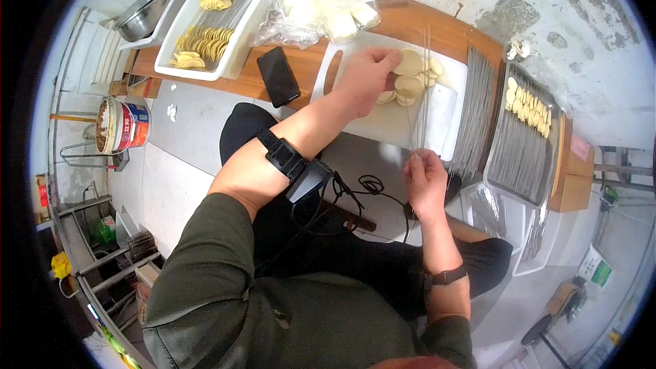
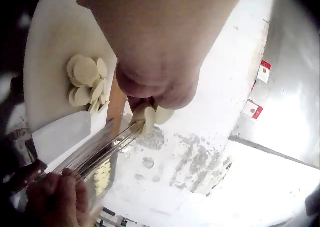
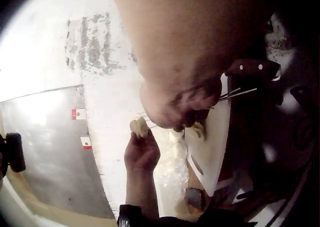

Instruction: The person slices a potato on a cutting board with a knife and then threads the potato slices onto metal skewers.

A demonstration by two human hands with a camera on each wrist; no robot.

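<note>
Skewering seems in hand: the left hand (image 1: 367, 82) pinches potato slices (image 1: 410, 62) on thin skewers (image 2: 125, 134), whose near end the right hand's (image 1: 426, 181) fingers grip; loose slices (image 1: 408, 87) lie on the cutting board (image 1: 377, 121), and the next move probably calls for a straight, steady push

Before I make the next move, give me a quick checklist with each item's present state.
1. Left grip holding pale slices: ok.
2. Right grip holding thin skewers: ok.
3. Skewers lined up with the held slices: ok, they run to them in the left wrist view.
4. Held slices pierced through: cannot tell, partly hidden.
5. More slices ready: ok, a loose pile lies on the cutting board.
6. Knife well clear: not ok, its handle lies close beside the right grip.
</note>
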